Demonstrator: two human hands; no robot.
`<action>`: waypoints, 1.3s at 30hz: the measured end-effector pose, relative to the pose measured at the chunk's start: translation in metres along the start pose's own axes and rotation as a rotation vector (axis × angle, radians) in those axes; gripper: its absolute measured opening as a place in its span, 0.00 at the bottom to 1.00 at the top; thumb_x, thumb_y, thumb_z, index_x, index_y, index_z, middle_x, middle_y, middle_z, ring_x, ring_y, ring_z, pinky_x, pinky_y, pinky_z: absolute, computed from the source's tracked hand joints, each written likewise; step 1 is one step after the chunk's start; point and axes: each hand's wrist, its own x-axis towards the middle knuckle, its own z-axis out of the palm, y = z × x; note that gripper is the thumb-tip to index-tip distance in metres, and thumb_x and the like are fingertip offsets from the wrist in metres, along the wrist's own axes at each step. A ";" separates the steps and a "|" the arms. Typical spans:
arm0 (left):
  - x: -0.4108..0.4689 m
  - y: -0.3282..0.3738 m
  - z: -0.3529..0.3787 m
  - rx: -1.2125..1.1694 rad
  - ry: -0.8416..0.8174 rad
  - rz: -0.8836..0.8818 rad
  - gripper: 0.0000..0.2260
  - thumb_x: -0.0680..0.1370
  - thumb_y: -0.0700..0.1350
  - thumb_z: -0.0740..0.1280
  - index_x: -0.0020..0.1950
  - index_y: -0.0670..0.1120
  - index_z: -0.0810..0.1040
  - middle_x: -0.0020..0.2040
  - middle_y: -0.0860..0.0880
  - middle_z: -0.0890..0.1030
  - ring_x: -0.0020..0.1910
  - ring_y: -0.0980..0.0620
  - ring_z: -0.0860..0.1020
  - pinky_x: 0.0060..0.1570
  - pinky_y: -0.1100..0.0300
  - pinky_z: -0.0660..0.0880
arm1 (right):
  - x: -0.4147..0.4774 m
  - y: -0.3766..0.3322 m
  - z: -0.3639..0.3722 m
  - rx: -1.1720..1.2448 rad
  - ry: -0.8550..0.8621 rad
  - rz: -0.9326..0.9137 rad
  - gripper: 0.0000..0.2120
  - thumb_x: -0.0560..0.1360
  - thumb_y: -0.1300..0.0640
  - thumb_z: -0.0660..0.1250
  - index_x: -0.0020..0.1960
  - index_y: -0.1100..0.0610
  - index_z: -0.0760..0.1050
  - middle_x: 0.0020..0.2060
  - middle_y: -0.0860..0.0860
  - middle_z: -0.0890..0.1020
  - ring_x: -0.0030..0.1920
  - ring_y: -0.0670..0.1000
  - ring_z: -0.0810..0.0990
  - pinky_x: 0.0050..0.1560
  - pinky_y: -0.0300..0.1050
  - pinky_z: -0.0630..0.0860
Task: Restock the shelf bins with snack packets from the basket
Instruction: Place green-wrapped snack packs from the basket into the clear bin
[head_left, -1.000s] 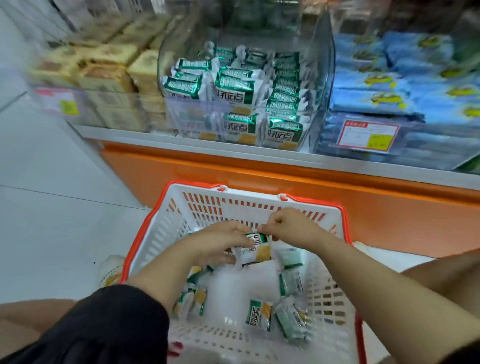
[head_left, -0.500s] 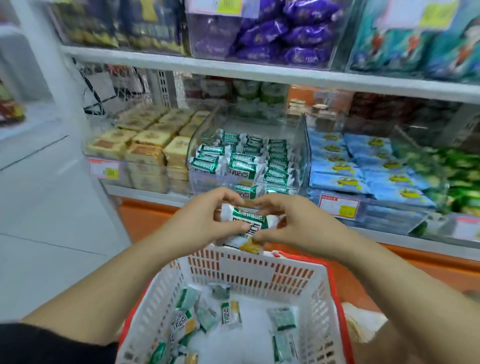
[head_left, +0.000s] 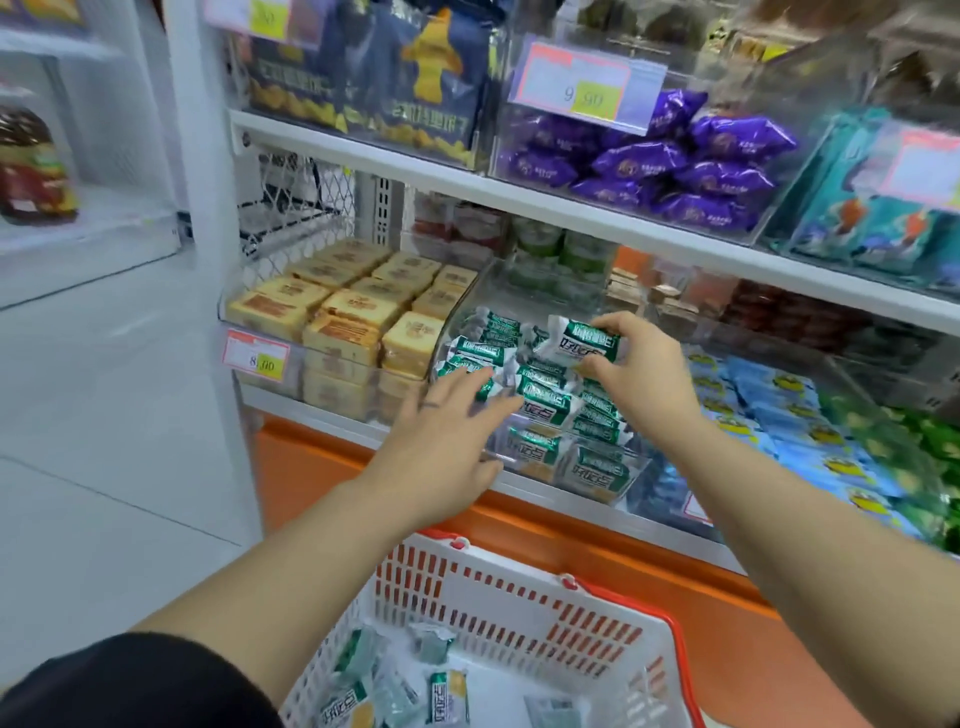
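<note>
Right hand (head_left: 639, 374): my fingers (head_left: 618, 323) pinch green packet (head_left: 584, 343).
Left hand (head_left: 447, 431): fingers straight, pressing pile (head_left: 545, 400).
Risk: heaped bin (head_left: 483, 291); packets could spill.

glossy foil packets (head_left: 582, 343) — perforated plastic basket (head_left: 519, 597), clear bin (head_left: 524, 291)

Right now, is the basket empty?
No: several green snack packets lie on the floor of the basket.
</note>
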 end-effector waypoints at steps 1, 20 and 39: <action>0.002 0.001 0.003 0.013 -0.002 0.010 0.32 0.81 0.56 0.62 0.80 0.62 0.48 0.81 0.53 0.42 0.80 0.48 0.41 0.76 0.37 0.46 | 0.008 0.001 0.009 -0.019 -0.008 0.026 0.19 0.77 0.54 0.70 0.67 0.49 0.73 0.66 0.49 0.77 0.39 0.48 0.76 0.42 0.45 0.75; 0.016 -0.006 0.024 0.051 -0.041 -0.051 0.37 0.80 0.59 0.62 0.79 0.64 0.38 0.78 0.52 0.30 0.78 0.43 0.32 0.71 0.30 0.34 | 0.041 0.007 0.052 0.106 -0.441 0.142 0.17 0.82 0.55 0.62 0.70 0.53 0.72 0.66 0.52 0.75 0.55 0.55 0.81 0.52 0.49 0.78; 0.002 -0.008 0.013 0.037 0.137 0.088 0.30 0.81 0.51 0.62 0.80 0.58 0.52 0.81 0.50 0.50 0.80 0.48 0.45 0.75 0.35 0.39 | -0.015 -0.008 0.009 0.213 0.045 -0.138 0.09 0.79 0.55 0.67 0.58 0.52 0.80 0.53 0.44 0.81 0.54 0.41 0.77 0.57 0.38 0.72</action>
